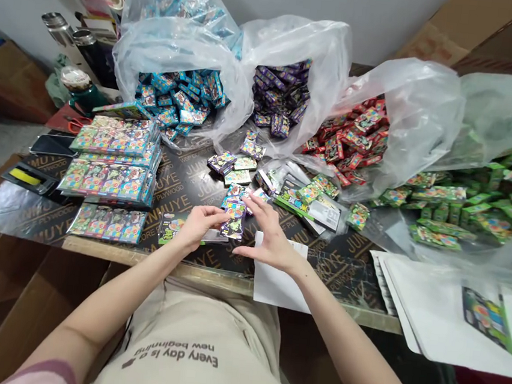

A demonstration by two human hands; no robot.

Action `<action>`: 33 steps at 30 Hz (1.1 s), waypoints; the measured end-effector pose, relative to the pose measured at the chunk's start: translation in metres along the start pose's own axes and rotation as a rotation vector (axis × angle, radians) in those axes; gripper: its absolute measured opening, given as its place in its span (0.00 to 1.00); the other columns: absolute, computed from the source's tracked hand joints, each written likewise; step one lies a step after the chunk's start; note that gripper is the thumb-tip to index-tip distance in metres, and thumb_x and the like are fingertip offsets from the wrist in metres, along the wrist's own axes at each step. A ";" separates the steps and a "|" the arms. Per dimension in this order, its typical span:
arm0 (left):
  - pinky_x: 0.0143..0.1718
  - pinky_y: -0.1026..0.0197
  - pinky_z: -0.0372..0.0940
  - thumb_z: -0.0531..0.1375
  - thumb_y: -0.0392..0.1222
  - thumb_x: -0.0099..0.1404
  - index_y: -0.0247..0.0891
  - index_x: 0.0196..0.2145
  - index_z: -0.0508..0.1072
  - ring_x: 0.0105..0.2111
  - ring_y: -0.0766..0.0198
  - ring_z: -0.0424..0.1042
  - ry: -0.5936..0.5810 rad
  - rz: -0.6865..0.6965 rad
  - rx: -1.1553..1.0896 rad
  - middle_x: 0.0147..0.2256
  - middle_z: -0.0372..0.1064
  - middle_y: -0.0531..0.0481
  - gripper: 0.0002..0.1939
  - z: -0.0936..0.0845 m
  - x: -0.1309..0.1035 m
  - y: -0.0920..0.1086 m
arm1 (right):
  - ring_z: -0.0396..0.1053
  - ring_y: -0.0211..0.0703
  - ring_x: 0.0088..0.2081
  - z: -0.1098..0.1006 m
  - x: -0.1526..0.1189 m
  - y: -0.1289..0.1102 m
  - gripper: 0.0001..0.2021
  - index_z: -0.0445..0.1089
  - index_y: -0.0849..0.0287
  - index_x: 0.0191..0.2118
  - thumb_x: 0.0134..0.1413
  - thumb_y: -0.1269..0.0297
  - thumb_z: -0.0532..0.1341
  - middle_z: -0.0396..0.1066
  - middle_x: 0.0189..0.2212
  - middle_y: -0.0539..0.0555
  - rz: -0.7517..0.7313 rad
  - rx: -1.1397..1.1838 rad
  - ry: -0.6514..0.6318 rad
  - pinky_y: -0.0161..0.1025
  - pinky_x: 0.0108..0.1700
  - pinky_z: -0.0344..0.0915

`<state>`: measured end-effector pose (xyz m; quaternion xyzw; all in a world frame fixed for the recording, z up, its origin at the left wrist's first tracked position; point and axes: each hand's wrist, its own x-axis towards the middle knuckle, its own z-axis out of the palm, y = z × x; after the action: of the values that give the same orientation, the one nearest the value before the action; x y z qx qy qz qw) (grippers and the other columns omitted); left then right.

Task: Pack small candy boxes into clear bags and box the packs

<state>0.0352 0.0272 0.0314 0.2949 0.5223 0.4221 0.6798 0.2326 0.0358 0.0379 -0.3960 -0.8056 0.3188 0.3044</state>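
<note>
With my left hand (196,227) pinching the purple pack (235,227) by its left edge over the table (182,176), I'd grip lightly and steady its free side with my right hand (273,237), spread just beside it.

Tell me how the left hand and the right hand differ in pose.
The left hand pinches a small purple box, while the right hand seems to grip nothing. The left hand's fingers are curled in; the right hand's are spread, with its thumb well apart. Both hands are bare and held over the black table.
</note>
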 end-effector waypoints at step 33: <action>0.63 0.34 0.40 0.71 0.50 0.46 0.38 0.63 0.58 0.61 0.41 0.54 -0.149 0.550 1.327 0.60 0.58 0.35 0.49 -0.049 -0.012 -0.018 | 0.65 0.57 0.52 0.029 -0.035 0.012 0.31 0.59 0.54 0.56 0.43 0.64 0.64 0.67 0.50 0.59 0.117 -0.303 0.390 0.53 0.53 0.59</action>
<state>-0.0081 0.0066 0.0080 0.7945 0.5275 0.1507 0.2605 0.2337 0.0047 0.0031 -0.5369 -0.7459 0.1290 0.3725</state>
